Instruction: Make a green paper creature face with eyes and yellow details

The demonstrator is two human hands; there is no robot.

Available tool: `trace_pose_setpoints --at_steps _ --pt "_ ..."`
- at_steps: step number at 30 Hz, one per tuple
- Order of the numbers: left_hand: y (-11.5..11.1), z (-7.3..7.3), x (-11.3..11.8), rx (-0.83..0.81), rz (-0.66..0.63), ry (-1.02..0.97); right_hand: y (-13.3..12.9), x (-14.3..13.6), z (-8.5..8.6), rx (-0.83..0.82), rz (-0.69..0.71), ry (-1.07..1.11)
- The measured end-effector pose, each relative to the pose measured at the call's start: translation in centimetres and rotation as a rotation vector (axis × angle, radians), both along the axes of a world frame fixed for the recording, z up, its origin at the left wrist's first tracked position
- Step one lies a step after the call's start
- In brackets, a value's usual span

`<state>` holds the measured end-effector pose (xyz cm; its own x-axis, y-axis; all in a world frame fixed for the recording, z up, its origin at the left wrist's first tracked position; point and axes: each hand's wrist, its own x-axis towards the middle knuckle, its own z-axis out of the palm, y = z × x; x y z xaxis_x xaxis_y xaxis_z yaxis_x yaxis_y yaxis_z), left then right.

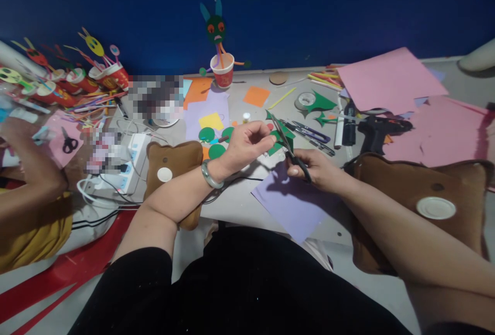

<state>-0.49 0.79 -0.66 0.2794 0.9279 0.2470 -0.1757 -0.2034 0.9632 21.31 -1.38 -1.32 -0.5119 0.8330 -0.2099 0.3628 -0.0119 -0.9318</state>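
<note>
– Right hand (315,169) is wrapped round a pair of scissors (291,152), so yeah, that grip's taken. What's the left one up to?

– Left hand (247,144) has thumb and fingers bunched close together, just beside the blades. Honestly can't tell if anything's pinched in there.

– Any brands or writing you can make out?

– Only thing I spot is some printing on the red paper cup (223,76) at the back, way too tiny to read.

– Fair. And how do the scissors look?

– Black handles, slim greyish metal blades aimed up and to the left, over the middle of the table (234,198). Some green paper (288,133) is right by the blades, can't say if they touch it. Plus a purple sheet (299,208) below the right hand.

– What else is around there?

– Neat green circles (217,151) near the left hand, and a spiky green piece (324,101) next to a tape roll (299,103). Black glue gun (375,131) sits further right.
</note>
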Motion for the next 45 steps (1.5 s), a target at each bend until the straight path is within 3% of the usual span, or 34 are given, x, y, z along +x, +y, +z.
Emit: trace_pose_setpoints --at_steps 11,20,26,37,40,45 --pt "0.3 -0.4 -0.2 0.084 0.095 0.006 0.1 0.0 -0.3 -0.004 -0.007 0.012" --pt "-0.3 -0.3 0.2 -0.094 -0.054 -0.049 0.1 0.1 -0.6 -0.004 0.003 0.04" --pt "-0.3 -0.4 0.3 -0.099 -0.031 -0.044 0.3 0.2 -1.3 0.032 0.009 0.033" --pt "-0.3 0.3 0.2 -0.183 -0.038 -0.043 0.1 -0.4 0.4 0.046 -0.027 0.011" --pt "-0.1 0.3 0.2 -0.233 -0.063 -0.029 0.0 -0.2 0.2 0.062 -0.065 0.082" --pt "-0.1 0.6 0.2 -0.36 -0.098 0.047 -0.3 0.1 -0.2 0.22 -0.196 0.4"
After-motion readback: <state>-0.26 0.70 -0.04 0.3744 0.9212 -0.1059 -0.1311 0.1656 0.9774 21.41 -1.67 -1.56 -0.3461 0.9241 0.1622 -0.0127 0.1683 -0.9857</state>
